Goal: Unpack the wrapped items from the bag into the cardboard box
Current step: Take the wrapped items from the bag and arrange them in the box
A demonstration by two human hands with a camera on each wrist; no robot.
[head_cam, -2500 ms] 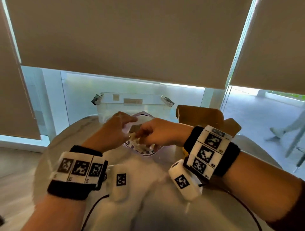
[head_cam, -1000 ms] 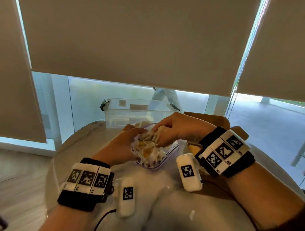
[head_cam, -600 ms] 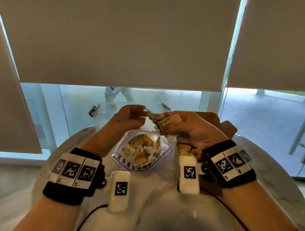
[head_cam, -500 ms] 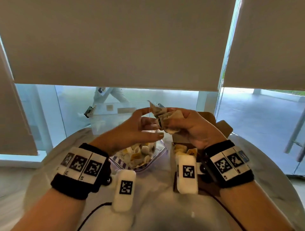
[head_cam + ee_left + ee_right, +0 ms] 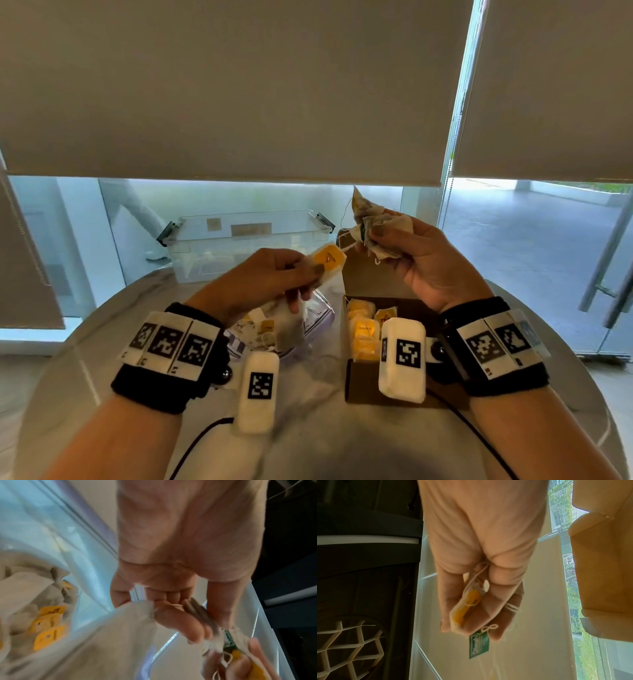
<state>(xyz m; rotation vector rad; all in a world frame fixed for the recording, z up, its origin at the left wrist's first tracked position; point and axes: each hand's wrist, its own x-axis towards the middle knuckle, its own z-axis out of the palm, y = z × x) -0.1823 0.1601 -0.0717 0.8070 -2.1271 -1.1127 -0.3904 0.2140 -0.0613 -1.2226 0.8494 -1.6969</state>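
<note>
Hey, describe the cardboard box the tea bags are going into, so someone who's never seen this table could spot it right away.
On the round marble table, look right of the clear zip bag, under the right hand. The cardboard box sits there, brown, its lid flap standing open at the back. Unlike the clear plastic bin behind, it is opaque and holds yellow-tagged tea bags.

A clear plastic storage bin point(image 5: 245, 240) with latch handles sits at the far edge of the round marble desk point(image 5: 308, 411). Behind the bin, beige roller blinds point(image 5: 239, 85) hang over glass windows point(image 5: 85, 222).
</note>
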